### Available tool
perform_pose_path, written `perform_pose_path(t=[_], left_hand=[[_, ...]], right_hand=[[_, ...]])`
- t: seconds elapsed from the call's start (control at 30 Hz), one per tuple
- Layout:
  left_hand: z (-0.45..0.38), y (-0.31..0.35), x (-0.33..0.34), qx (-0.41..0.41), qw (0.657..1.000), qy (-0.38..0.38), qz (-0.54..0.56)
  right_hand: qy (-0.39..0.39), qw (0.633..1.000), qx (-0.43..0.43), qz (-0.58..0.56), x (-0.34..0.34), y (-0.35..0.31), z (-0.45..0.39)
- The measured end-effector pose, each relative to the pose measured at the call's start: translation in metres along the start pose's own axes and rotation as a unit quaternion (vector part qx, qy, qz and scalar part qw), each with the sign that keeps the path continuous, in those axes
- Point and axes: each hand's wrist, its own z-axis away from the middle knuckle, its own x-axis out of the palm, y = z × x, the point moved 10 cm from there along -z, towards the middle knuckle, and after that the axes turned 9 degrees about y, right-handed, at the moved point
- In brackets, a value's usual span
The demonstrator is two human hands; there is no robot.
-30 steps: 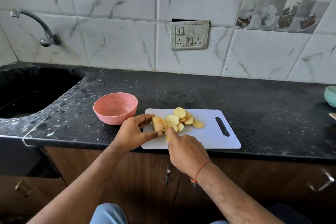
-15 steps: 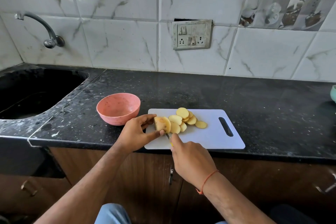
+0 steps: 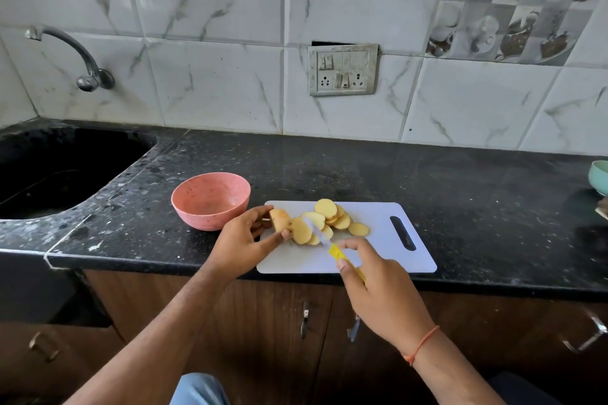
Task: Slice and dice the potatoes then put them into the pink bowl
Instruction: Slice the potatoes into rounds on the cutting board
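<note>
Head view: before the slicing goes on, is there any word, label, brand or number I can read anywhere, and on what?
None can be read.
Grey switch-and-socket plate on the wall: no legible marking.
Decorative cup-picture tiles: pictures only.
Yellow-handled knife, white plastic cutting board, pink bowl: no print visible.
</note>
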Motion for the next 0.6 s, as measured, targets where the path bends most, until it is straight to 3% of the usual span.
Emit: perform_pose_path(t=[0.3, 0.6], left_hand=[[0.003, 0.004, 0.003, 0.046, 0.998, -0.003, -0.053], [-0.011, -0.002, 0.008, 0.063, 0.994, -0.006, -0.083]], right_hand=[[0.096, 0.944, 0.192, -0.251, 0.025, 0.066, -0.041], [0.053, 0.937, 0.233, -0.255, 0.044, 0.080, -0.069]])
